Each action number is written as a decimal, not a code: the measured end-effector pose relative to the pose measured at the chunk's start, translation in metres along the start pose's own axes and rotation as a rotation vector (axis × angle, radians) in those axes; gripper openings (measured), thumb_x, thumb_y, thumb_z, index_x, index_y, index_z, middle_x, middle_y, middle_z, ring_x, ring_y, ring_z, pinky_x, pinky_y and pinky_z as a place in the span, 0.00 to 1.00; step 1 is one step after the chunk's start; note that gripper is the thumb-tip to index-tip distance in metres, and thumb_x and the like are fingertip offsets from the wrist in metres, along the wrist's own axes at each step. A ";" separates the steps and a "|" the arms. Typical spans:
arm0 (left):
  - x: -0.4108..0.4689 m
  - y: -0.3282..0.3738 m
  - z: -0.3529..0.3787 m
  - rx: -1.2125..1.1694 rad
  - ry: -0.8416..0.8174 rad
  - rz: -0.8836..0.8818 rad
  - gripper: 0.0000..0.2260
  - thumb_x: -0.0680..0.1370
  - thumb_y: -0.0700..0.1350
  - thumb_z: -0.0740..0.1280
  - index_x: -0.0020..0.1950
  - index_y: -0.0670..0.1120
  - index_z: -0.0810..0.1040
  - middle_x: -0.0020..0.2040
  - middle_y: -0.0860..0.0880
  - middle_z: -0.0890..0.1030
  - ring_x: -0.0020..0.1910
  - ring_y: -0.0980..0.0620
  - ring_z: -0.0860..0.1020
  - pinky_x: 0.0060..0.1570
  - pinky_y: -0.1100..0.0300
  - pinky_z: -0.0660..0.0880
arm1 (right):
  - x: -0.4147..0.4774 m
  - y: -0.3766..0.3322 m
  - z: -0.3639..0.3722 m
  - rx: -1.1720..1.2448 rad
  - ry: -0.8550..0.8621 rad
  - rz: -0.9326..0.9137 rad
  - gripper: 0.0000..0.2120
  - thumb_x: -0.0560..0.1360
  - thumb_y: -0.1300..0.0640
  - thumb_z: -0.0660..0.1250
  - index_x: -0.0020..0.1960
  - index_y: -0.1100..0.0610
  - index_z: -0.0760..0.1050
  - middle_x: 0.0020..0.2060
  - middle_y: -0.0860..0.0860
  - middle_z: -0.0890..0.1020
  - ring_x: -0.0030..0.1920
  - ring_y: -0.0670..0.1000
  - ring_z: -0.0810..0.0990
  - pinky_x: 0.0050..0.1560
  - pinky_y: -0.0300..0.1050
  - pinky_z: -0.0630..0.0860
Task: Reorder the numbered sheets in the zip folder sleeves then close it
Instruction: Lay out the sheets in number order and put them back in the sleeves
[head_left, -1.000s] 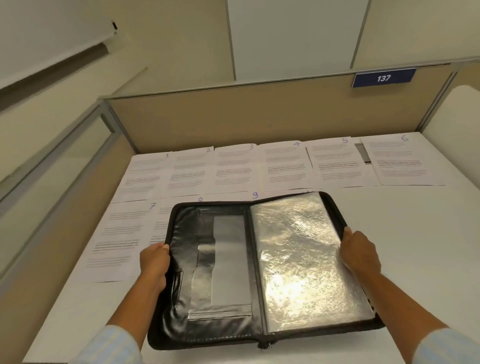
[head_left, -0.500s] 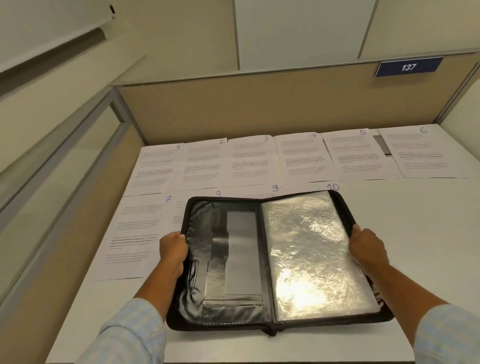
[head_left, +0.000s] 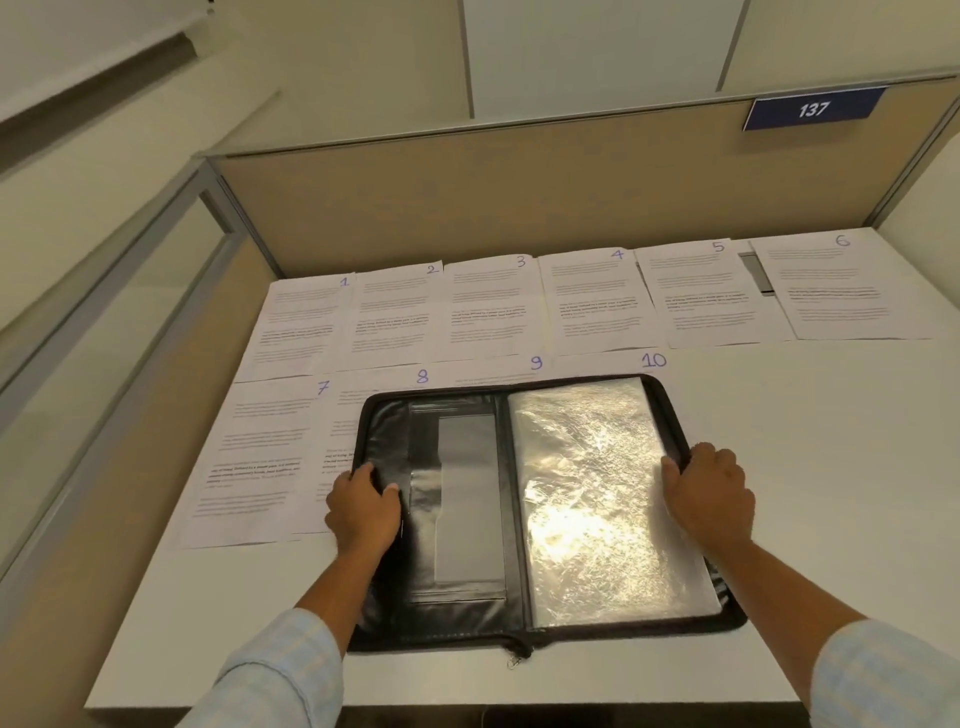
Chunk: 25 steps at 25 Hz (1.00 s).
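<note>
A black zip folder (head_left: 457, 561) lies open and flat on the white desk (head_left: 831, 467). Its right half shows a stack of clear plastic sleeves (head_left: 597, 493) that look empty and glare under the light. My left hand (head_left: 363, 506) grips the folder's left edge, thumb on the inner cover. My right hand (head_left: 709, 493) holds the right edge, fingers curled over the sleeves. Numbered sheets lie in two rows: sheet 1 (head_left: 306, 322) through sheet 6 (head_left: 836, 291) at the back, sheet 7 (head_left: 260, 457) to sheet 10 (head_left: 652, 360) nearer. The folder covers most of 8, 9 and 10.
A beige partition (head_left: 519, 208) with a blue sign 137 (head_left: 813, 109) closes off the desk's back. A small grey object (head_left: 756, 270) shows between sheets 5 and 6. The zipper pull (head_left: 516, 660) hangs at the folder's near edge, close to the desk front.
The folder has come a little nearer, uncovering the number 10. Both hands stay on its side edges, and my view has shifted.
</note>
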<state>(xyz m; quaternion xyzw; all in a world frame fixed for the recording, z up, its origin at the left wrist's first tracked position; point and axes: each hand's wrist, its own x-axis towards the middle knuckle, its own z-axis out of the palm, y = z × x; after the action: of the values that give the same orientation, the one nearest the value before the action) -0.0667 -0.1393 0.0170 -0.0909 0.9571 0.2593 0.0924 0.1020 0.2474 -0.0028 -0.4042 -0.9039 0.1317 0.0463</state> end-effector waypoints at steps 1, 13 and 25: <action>-0.010 0.003 0.008 0.092 0.000 0.037 0.26 0.82 0.51 0.69 0.79 0.47 0.69 0.80 0.40 0.66 0.77 0.37 0.65 0.75 0.38 0.63 | -0.005 -0.001 0.003 -0.050 0.030 -0.056 0.22 0.79 0.46 0.69 0.59 0.65 0.74 0.50 0.62 0.77 0.48 0.64 0.79 0.44 0.58 0.78; -0.075 0.042 0.064 0.442 -0.069 0.476 0.35 0.84 0.65 0.53 0.85 0.47 0.51 0.85 0.44 0.50 0.84 0.43 0.49 0.83 0.45 0.47 | -0.033 -0.068 0.028 -0.070 -0.184 -0.522 0.37 0.85 0.37 0.42 0.84 0.60 0.37 0.83 0.57 0.38 0.84 0.57 0.38 0.83 0.57 0.43; 0.034 0.006 0.012 0.307 -0.031 0.575 0.38 0.80 0.67 0.43 0.84 0.46 0.57 0.85 0.45 0.54 0.84 0.45 0.51 0.81 0.50 0.45 | -0.029 -0.217 0.062 -0.210 -0.278 -0.697 0.40 0.83 0.33 0.46 0.82 0.63 0.57 0.81 0.61 0.60 0.81 0.61 0.59 0.78 0.57 0.47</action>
<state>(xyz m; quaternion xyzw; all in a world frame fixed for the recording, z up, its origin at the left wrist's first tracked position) -0.0990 -0.1326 0.0022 0.2020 0.9700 0.1285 0.0427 -0.0460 0.0751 -0.0020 -0.0537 -0.9933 0.0684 -0.0760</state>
